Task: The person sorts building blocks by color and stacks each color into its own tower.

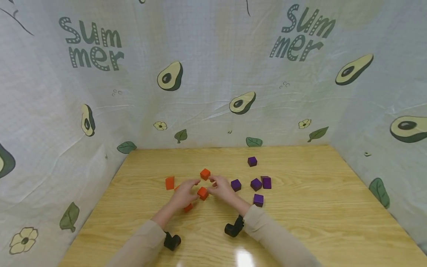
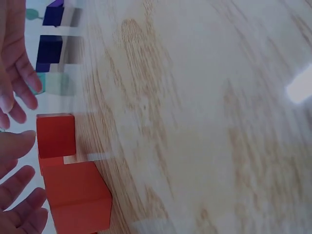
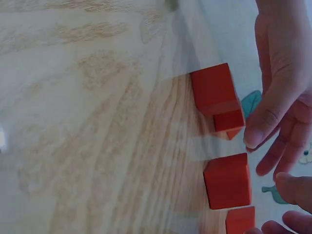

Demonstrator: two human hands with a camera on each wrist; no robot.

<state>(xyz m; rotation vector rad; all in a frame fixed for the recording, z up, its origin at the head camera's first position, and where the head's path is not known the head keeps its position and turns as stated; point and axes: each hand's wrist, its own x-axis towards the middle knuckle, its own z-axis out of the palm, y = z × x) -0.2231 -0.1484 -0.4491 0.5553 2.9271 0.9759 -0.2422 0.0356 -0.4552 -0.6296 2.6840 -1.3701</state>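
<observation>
Between the two hands lies an orange cube (image 1: pixel 202 193) on the wooden table. My left hand (image 1: pixel 184 194) is on its left, fingers spread and loosely bent, thumb close to the cube. From the right, my right hand (image 1: pixel 222 189) reaches in, fingers relaxed, also near it. The left wrist view has this cube (image 2: pixel 56 136) beside the left thumb, the right hand (image 2: pixel 17 63) above. In the right wrist view the cube (image 3: pixel 227 181) stands below the left thumb. Neither hand holds anything; whether a fingertip touches the cube, I cannot tell. Another orange cube (image 1: pixel 205 174) sits just behind.
More orange blocks lie to the left, one at the far left (image 1: pixel 170 183) and one below the left hand (image 1: pixel 188 207). Several purple blocks (image 1: pixel 256 184) stand on the right, one farther back (image 1: pixel 252 161). A patterned cloth (image 1: pixel 207 122) surrounds the table (image 1: pixel 300 211).
</observation>
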